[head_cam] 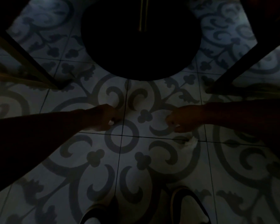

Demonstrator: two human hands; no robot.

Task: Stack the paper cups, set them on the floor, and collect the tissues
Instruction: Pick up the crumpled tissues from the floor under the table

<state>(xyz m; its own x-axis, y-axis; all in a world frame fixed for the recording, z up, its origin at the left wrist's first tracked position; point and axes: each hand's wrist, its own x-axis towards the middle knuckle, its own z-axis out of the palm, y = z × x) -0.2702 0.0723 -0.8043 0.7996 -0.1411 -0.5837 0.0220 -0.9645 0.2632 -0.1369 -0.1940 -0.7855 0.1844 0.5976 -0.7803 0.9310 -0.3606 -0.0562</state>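
Head view, very dim. Looked straight down at a patterned tile floor (123,159), dark round base of a desk (141,50) at the top edge, chair legs (31,62) slanting in from both upper corners, sandalled feet (181,207) at the bottom edge.

Left hand (103,118) reached in low over the middle of the floor, fingers curled shut, a small pale scrap showing at the knuckles, probably a tissue (111,122), though too dark to be sure. Right hand (183,121) likewise clenched, a pale sliver (177,126) peeking out at its lower edge, likely another tissue pinched inside. Just below the right hand, a whitish crumpled piece (191,143) lying on the floor near a tile joint, apart from the fingers; read as a tissue not yet picked up.

Judged progress: well into the tissue-collecting part, with both hands apparently loaded and at least one piece left on the floor. No paper cups visible anywhere, so impossible to confirm that the stack was made or set down; possibly outside the picture or behind the desk base.

Hard to make out: fingertips of both hands lost in shadow, exact contents of each fist, and anything under the chairs. Forearms mere silhouettes; upper corners nearly black.
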